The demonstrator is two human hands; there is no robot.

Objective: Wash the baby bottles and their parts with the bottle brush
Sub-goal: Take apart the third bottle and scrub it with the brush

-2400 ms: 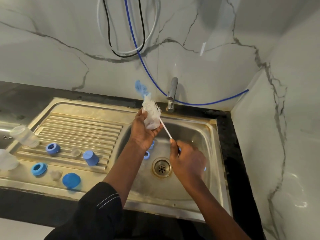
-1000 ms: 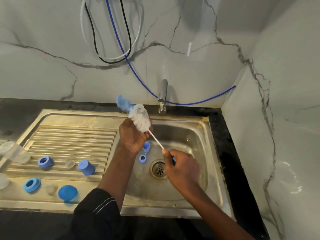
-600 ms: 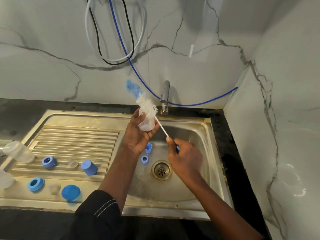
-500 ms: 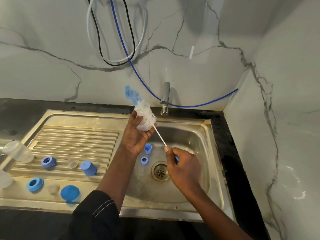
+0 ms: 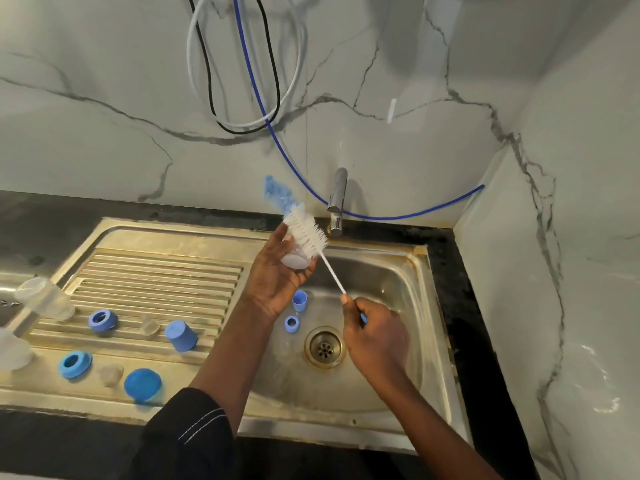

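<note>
Wall (image 5: 104,150): pale marble with grey veins, turning a corner at right. Black counter (image 5: 460,306) below it.

Steel sink (image 5: 346,424) set in the counter: ribbed drainboard (image 5: 156,282) on the left, basin (image 5: 391,282) on the right, drain (image 5: 325,346) in the basin floor. Tap (image 5: 337,202) stands at the wall behind the basin.

Blue hose (image 5: 277,147) runs down the wall, passes behind the tap and goes off to the corner. Black cable (image 5: 207,81) and white hose (image 5: 294,81) loop above.

Left hand (image 5: 273,275), dark sleeve (image 5: 187,438) on its arm: raised over the basin's back left part, fingers and thumb curled round a small translucent bottle (image 5: 294,259), held up just left of the tap.

Right hand (image 5: 377,337): over the basin near the drain, fingers curled, pinching the low end of the brush (image 5: 306,233). Thin white stem slants up-left from it. White bristles lie against the bottle's upper end, blue tuft beyond. Whether any bristles are inside, cannot tell.

Drainboard, well apart from the hands: clear bottle (image 5: 45,301) on its side, second clear bottle (image 5: 12,349) cut by the frame edge, blue cup (image 5: 181,336), blue lid (image 5: 142,384), far ring (image 5: 103,321), near ring (image 5: 75,364), two clear teats (image 5: 150,326) (image 5: 110,374).

Basin floor, between left wrist and drain: small cap (image 5: 299,300), small ring (image 5: 291,323) just beside it.
</note>
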